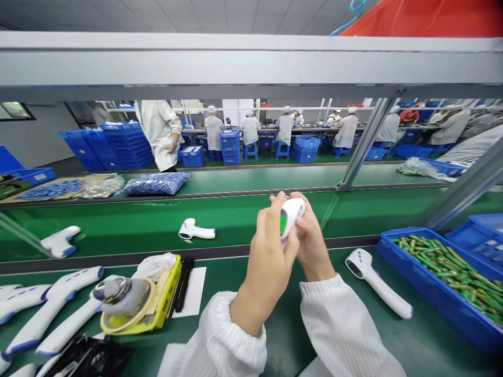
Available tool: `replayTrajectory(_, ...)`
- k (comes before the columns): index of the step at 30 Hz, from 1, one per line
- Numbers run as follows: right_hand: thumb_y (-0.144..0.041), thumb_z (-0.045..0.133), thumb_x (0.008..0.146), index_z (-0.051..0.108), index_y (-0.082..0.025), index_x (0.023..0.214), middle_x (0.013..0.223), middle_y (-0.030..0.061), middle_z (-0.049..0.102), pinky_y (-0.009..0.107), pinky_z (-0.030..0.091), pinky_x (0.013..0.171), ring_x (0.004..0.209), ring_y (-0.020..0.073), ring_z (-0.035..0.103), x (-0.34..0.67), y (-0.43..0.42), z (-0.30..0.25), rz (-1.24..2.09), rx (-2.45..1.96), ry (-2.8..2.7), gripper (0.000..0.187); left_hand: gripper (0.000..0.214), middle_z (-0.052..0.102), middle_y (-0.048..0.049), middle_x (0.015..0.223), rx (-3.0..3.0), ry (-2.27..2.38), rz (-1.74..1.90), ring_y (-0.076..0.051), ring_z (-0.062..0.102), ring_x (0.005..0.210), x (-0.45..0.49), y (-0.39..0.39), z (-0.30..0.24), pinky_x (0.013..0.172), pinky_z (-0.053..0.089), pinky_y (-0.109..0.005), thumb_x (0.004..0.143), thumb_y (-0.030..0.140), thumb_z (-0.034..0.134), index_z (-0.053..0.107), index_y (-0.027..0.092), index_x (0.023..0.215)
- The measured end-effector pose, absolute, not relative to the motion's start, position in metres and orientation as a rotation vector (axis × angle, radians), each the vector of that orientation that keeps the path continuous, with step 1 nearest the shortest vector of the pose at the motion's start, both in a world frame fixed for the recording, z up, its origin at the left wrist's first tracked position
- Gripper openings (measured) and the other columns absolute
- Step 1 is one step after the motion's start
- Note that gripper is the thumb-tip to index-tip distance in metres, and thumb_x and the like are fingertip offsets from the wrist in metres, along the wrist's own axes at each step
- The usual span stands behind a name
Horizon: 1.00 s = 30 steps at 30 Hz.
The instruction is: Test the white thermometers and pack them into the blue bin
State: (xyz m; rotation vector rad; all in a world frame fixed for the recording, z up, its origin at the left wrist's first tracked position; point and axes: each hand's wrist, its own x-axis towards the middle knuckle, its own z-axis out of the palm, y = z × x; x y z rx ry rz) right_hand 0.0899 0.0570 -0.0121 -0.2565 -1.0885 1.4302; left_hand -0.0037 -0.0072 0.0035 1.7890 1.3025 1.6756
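Observation:
Both my hands are wrapped round one white infrared thermometer (294, 210), raised above the far edge of the bench. Its small screen glows green toward me. My left hand (271, 251) grips the near side, and my right hand (312, 241) closes on the other side; the thermometer's handle is hidden by the fingers. Another white thermometer (377, 283) lies on the bench to the right of my right sleeve. Farther off, one thermometer (196, 230) rests on the green conveyor belt (243, 222), and a second lies on it at the left.
Several thermometers (58, 298) are piled at the left, beside a yellow tray (167, 298) with a dispenser bottle (128, 296). Black pens (184, 288) lie on white paper (194, 293). A blue bin (432, 293) of green batteries stands at the right. A metal post (365, 141) rises beyond the belt.

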Motion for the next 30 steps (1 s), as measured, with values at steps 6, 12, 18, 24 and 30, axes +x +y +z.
replayTrajectory(6,-0.033,0.071,0.082,0.047,-0.03,0.137,0.157,0.0042,0.034,0.04,0.027,0.119,0.148,0.0216,0.026,0.072,0.037,-0.01,1.023,-0.33,-1.496,0.06,0.041,0.064,-0.0053,0.12,0.963,0.829,1.873,-0.019,0.065,0.101,-0.034,0.018,0.003,0.083,0.055,-0.029,0.088,0.027,0.058,0.052,0.024,0.129)
replayTrajectory(12,-0.048,0.059,0.09,0.069,-0.024,0.095,0.125,0.0045,0.067,0.042,0.025,0.12,0.136,0.0225,0.047,0.052,0.026,-0.017,1.119,-0.131,-1.852,0.026,0.029,0.06,-0.001,0.067,0.294,0.701,1.543,-0.011,0.057,0.06,-0.093,0.044,-0.013,0.051,0.052,-0.018,0.096,0.041,0.04,0.06,0.02,0.093)
replayTrajectory(18,-0.056,0.049,0.093,0.063,-0.027,0.096,0.123,0.0048,0.067,0.039,0.03,0.119,0.13,0.0201,0.053,0.038,0.012,-0.028,1.032,-0.242,-1.688,0.033,0.025,0.058,0.0006,0.064,0.342,0.636,1.537,-0.01,0.055,0.052,-0.094,0.047,-0.024,0.044,0.052,-0.017,0.097,0.035,0.037,0.057,0.022,0.09)
replayTrajectory(24,-0.032,0.067,0.079,0.06,-0.024,0.084,0.094,0.0038,0.074,0.047,0.034,0.115,0.122,0.0252,0.058,0.017,0.007,-0.032,1.591,-0.065,-0.957,0.011,0.028,0.068,0.0111,0.079,0.42,0.626,2.098,-0.006,0.063,0.067,-0.067,0.019,-0.004,0.058,0.055,-0.016,0.098,0.029,0.035,0.062,0.034,0.09)
replayTrajectory(30,-0.023,0.075,0.066,0.058,-0.023,0.082,0.1,0.0027,0.073,0.042,0.043,0.106,0.116,0.0245,0.06,0.03,0.025,-0.023,1.75,-0.164,-0.947,0.023,0.022,0.068,0.0111,0.087,0.422,0.614,2.23,-0.008,0.063,0.073,-0.055,0.02,-0.003,0.065,0.055,-0.02,0.092,0.024,0.043,0.061,0.036,0.095)
